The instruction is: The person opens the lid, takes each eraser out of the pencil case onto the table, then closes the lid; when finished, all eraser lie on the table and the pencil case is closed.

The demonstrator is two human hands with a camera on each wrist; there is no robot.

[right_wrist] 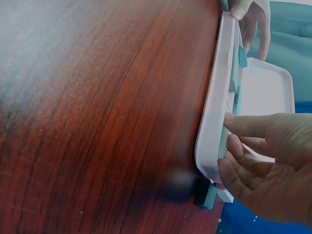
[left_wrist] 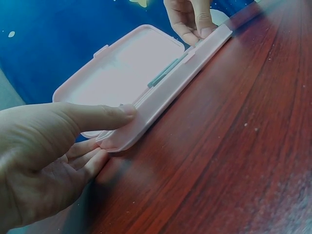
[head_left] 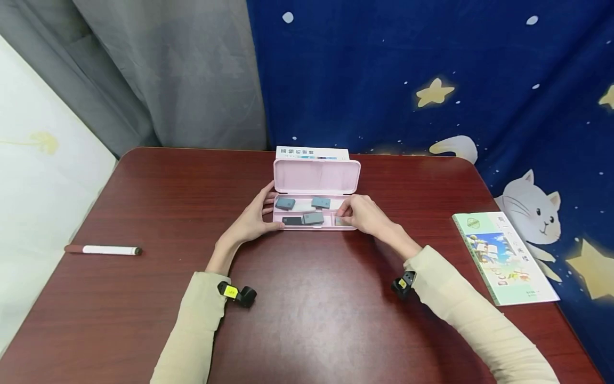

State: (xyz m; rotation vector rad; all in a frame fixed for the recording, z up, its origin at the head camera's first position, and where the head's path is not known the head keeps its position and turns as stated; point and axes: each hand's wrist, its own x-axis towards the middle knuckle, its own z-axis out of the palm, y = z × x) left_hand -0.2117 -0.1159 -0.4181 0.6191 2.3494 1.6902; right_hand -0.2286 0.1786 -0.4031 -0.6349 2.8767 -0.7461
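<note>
Left hand [head_left: 254, 217] gripped case [head_left: 316, 178] at one end | right hand [head_left: 368, 215] pinched block [right_wrist: 224, 141] at other | firm brace, light touch seemed wisest

Cannot see the lower part of the white box [head_left: 313, 153] behind the pink case [right_wrist: 217, 87], covered by the raised lid [head_left: 316, 177]. At the case's right end, cannot make out the whole small piece [right_wrist: 223, 143], partly covered by the right hand [head_left: 366, 214]. Just beyond that end, cannot identify the dark block [right_wrist: 205, 194]. Right of the case, cannot read the fine print on the book [head_left: 506, 258]. On the case's near side, lose both sleeves [head_left: 192, 330] at the head view's lower edge.
</note>
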